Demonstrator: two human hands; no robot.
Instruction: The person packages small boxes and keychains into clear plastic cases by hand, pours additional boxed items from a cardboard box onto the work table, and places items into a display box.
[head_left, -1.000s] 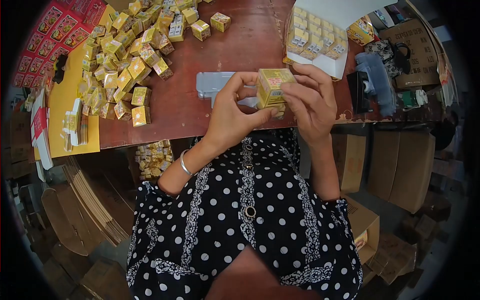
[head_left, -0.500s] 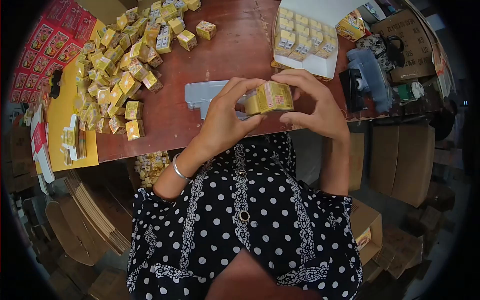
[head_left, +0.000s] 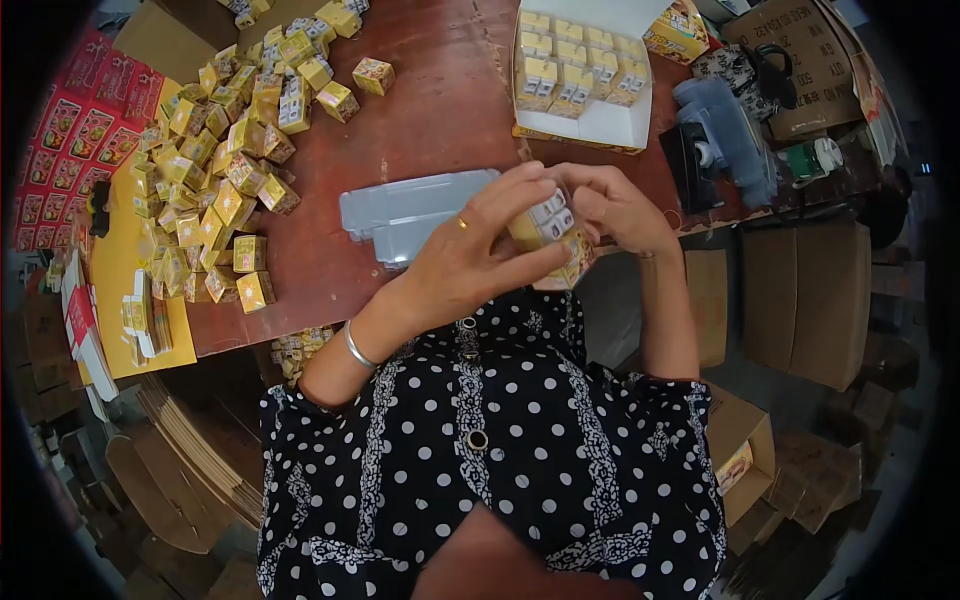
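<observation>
Held over the table's front edge is a small yellow printed box [head_left: 572, 262], with a white and dark pattern on its upper face. My left hand [head_left: 470, 240] grips it, thumb along the near side and fingers over the far side. At its right side my right hand [head_left: 625, 212] has curled fingers closed against the box edge; its fingertips are partly hidden. Clear plastic packaging [head_left: 425, 215] lies flat on the table beside my left hand.
A pile of small yellow boxes [head_left: 225, 160] covers the table's left side. An open white carton [head_left: 590, 128] at the back holds rows of similar boxes. Right of it are a black tape dispenser [head_left: 690, 175] and folded clear plastic [head_left: 735, 140]. Cardboard boxes [head_left: 805, 300] stand at right.
The small box has turned, bringing its white patterned face up. My left hand has shifted over it, and my right fingers have curled in at its side. The camera view has shifted slightly.
</observation>
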